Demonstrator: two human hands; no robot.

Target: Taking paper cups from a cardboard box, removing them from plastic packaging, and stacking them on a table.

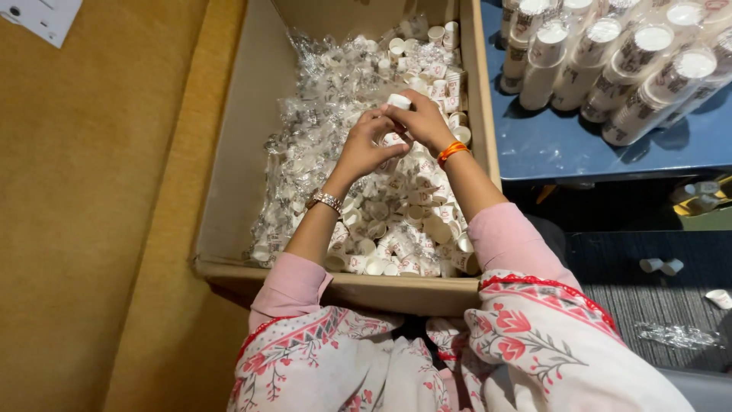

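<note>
Both hands meet over the middle of the cardboard box (229, 191). The left hand (364, 149) and right hand (421, 120) pinch a short stack of small white paper cups (396, 102) between their fingertips, held just above the loose cups (396, 221) (too many to count). Far right, about nine tall cup stacks (610, 61) lie on a blue table (564, 149).

From my feed I see stacked printed paper cups (625, 61) lying on a blue table (549, 145), two loose cups (660, 265) and a crumpled clear wrapper (675, 334) on dark carpet (633, 297), with tan flooring (84, 214) at left.
</note>
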